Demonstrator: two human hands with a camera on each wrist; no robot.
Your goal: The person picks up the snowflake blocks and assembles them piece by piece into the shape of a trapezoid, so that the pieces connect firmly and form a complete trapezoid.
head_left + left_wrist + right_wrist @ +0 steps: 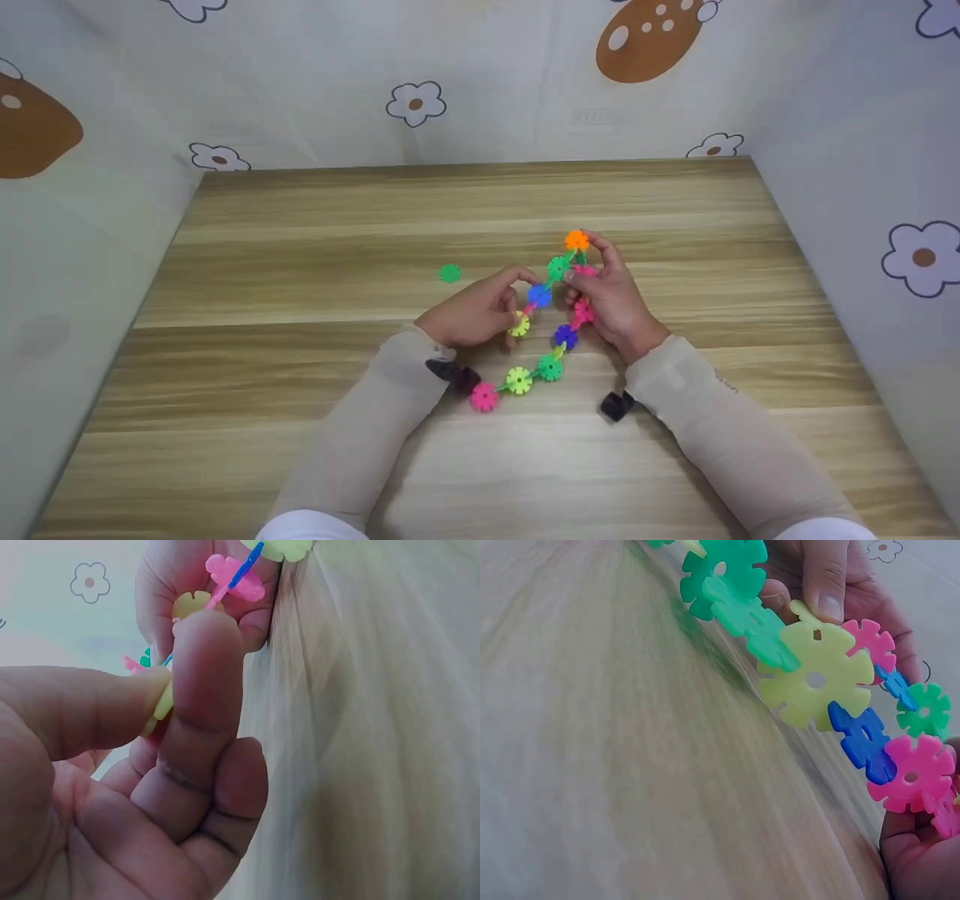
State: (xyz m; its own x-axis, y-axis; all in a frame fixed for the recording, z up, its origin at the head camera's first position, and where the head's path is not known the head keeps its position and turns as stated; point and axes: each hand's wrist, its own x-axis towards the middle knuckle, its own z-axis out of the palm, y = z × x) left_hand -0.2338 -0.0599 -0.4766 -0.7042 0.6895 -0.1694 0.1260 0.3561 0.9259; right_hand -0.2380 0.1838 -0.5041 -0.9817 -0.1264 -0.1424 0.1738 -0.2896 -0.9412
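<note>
A chain of colourful notched plastic snowflake discs, linked edge to edge, bends in a sharp V between the hands. The left hand (480, 311) pinches the yellow disc (520, 324) at one end between thumb and finger, which the left wrist view shows close up. At the bend, the right hand (621, 309) grips the chain by a pink disc (585, 271), its index finger reaching beside the orange disc (577, 240). From there the other side runs down past a dark blue disc (565, 337) and a green disc (550, 367) to a pink end disc (485, 396).
A loose green disc (450, 273) lies on the wood-grain table (300, 247), left of the chain. Patterned walls (480, 60) border the table's back and sides. Black wrist-worn devices (616, 406) sit below both hands.
</note>
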